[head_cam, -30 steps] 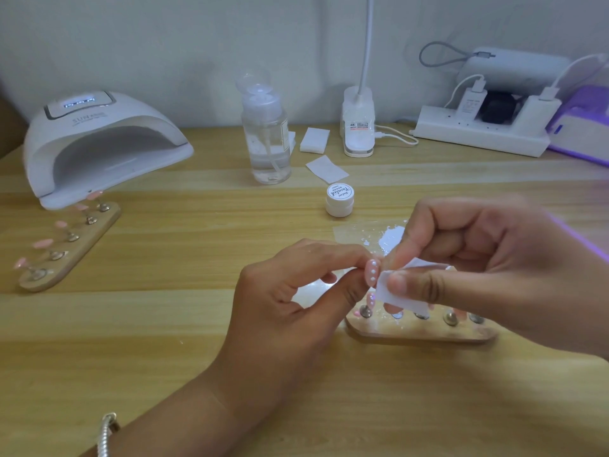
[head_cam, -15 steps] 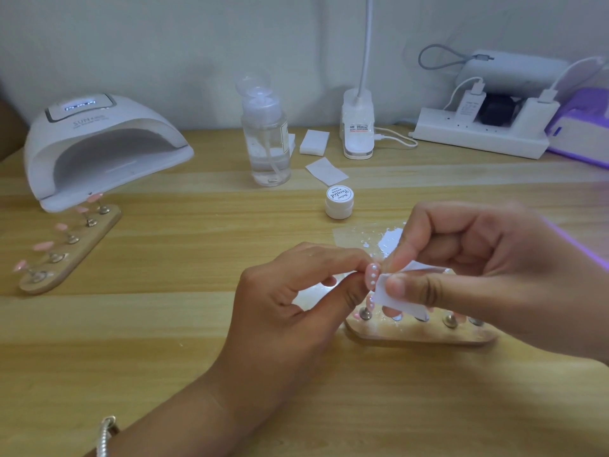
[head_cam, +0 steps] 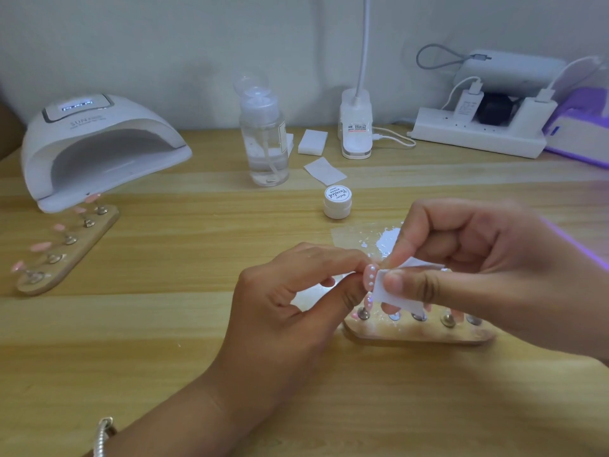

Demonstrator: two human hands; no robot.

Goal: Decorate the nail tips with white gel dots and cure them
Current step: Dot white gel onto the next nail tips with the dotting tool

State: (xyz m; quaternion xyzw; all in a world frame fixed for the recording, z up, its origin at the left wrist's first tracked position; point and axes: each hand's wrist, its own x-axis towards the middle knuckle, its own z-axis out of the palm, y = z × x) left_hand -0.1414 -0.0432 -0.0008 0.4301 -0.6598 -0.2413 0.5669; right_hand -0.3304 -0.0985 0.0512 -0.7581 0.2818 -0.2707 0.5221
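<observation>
Light wooden tabletop (head_cam: 164, 357) filling the frame, plain pale wall (head_cam: 164, 44) along the top. Upper left: white curing lamp (head_cam: 99, 143), mouth open toward the camera, display lit. Just below it, a wooden holder (head_cam: 75, 249) with pink tips on stands. Upper right: white power strip (head_cam: 478, 140) with chargers plugged in.

Centre frame, left hand (head_cam: 290, 308), fingers curled tight. Pinches a pink nail tip (head_cam: 370, 277) with a row of white dots between thumb and forefinger. Just right of it, right hand (head_cam: 478, 268), fingers curled too. Grips a small white wipe (head_cam: 389, 293), thumb on top, wipe edge touching the tip's side. Beneath both, second wooden holder (head_cam: 418, 336) with metal stands.

Top centre: clear pump bottle (head_cam: 263, 136), partly filled with clear liquid. Below and right of it, small white gel pot (head_cam: 336, 202), lid on. Near the right knuckles, clear film (head_cam: 379, 239) smeared with white gel.
</observation>
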